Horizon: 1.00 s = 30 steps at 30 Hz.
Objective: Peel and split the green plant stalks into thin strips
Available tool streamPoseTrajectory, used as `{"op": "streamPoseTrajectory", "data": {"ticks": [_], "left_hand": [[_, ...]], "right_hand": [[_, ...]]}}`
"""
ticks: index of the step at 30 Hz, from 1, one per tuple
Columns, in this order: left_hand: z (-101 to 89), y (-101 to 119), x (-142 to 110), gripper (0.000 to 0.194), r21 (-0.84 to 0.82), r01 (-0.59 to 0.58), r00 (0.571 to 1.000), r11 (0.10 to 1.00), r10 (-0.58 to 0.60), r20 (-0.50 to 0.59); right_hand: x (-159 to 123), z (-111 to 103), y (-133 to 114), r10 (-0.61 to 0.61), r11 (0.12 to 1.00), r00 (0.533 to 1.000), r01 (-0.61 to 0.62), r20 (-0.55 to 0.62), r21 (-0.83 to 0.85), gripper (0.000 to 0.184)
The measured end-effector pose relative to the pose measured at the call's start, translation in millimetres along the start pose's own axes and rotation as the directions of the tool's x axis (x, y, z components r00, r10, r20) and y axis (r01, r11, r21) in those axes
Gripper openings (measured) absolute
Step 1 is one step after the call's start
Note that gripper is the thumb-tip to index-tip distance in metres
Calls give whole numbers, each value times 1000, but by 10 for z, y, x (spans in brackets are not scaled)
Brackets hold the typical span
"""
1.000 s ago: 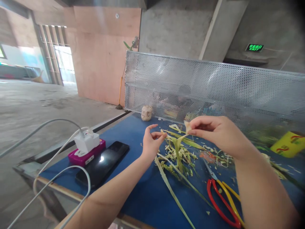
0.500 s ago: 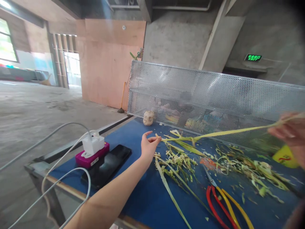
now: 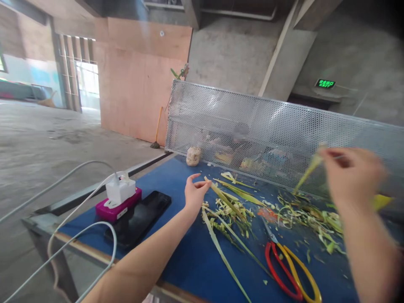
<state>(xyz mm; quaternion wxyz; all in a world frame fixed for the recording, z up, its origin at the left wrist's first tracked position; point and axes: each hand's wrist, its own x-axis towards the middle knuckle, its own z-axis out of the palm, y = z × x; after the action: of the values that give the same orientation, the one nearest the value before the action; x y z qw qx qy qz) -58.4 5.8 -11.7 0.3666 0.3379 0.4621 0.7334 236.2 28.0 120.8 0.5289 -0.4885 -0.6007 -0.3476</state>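
Note:
My left hand (image 3: 195, 192) is above the table, thumb and index finger pinched on the end of a narrow yellowish-green plant strip (image 3: 225, 198). That strip slants down to the right over a heap of pale curled plant scraps (image 3: 236, 214). At the right, my right hand (image 3: 353, 179) is raised and slightly blurred, its fingers closed on a separate yellow-green plant strip (image 3: 306, 173) that hangs down to the left. Scissors (image 3: 273, 240) with one red and one yellow handle lie below and between the hands. More long pale leaf strips (image 3: 222, 250) rest near the scraps.
The blue table (image 3: 186, 261) backs onto a perforated metal panel (image 3: 268, 126). At left lie a black phone (image 3: 148, 214) and a magenta power strip (image 3: 109, 210) with a white charger and cables (image 3: 101, 162). A whitish lump (image 3: 193, 156) stands behind. More scraps (image 3: 315, 219) lie at right.
My right hand pulled a strip far out to the right, then came partway back holding it, apart from the left hand's piece. My left hand has stayed pinched in nearly the same place.

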Motion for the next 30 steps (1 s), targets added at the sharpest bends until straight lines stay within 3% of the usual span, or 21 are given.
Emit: {"op": "streamPoseTrajectory", "data": {"ticks": [2,3,5,6,8,11,14,16,21,30], "left_hand": [[7,23,-15,53,-4,0,1000,1000,0,26],[8,29,-19,54,-6,2,999,1000,-2,36],[10,27,-21,54,-12,1,998,1000,-1,60],[12,20,-20,54,-20,-1,997,1000,2,74],[20,3,-21,54,-43,-5,994,999,10,112],[44,-10,-38,56,-94,-10,983,995,28,183],[66,9,-66,58,-161,-24,973,987,60,223],[70,30,-79,60,-207,-30,972,978,78,224],[60,68,-100,58,-288,-39,974,957,100,202],[106,104,-176,57,-218,-6,964,976,64,258]], "right_hand": [[-134,285,-246,-53,998,973,42,225,54,27],[-229,429,-373,-64,994,916,22,397,108,23],[-445,687,-617,-43,972,670,-144,741,186,20],[-550,783,-727,-46,964,620,-178,783,198,27],[-715,877,-923,-76,947,567,-216,820,236,41],[-795,777,-1158,-169,902,523,-259,836,344,33],[-726,556,-1326,-309,836,525,-247,793,489,22],[-675,449,-1398,-316,855,530,-201,787,478,21],[-687,392,-1457,-343,848,466,-221,815,483,22],[-716,414,-1364,-347,839,407,-269,845,473,20]]}}
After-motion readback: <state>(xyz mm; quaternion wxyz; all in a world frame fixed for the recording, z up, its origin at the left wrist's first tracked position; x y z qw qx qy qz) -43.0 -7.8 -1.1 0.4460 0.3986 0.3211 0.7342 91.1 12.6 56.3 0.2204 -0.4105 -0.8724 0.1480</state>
